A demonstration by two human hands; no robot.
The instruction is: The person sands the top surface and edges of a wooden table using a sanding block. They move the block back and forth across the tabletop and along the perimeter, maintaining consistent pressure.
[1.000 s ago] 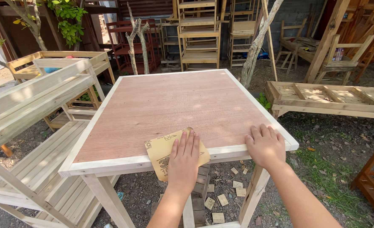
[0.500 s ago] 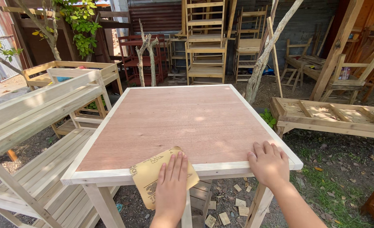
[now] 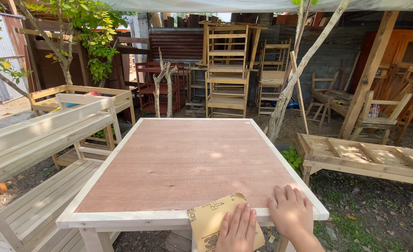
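1. Step in hand looks like sanding: left hand (image 3: 238, 229) lies flat, fingers spread, pressing the sandpaper sheet (image 3: 213, 219) onto the counter (image 3: 178, 163) near edge, sheet overhanging.
2. Right hand (image 3: 291, 213) open, palm down on the pale edge rail (image 3: 136, 217), grips nothing.
3. Next move, my read: even pressure, strokes along the rail.

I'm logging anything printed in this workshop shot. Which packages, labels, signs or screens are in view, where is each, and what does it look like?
Sheet of sandpaper: over the near edge of the wooden table, under the left hand; tan backing with dark printed marks.
Right hand: flat on the table's near rim beside it, holding nothing printed.
No packages, signs or screens are clearly visible.
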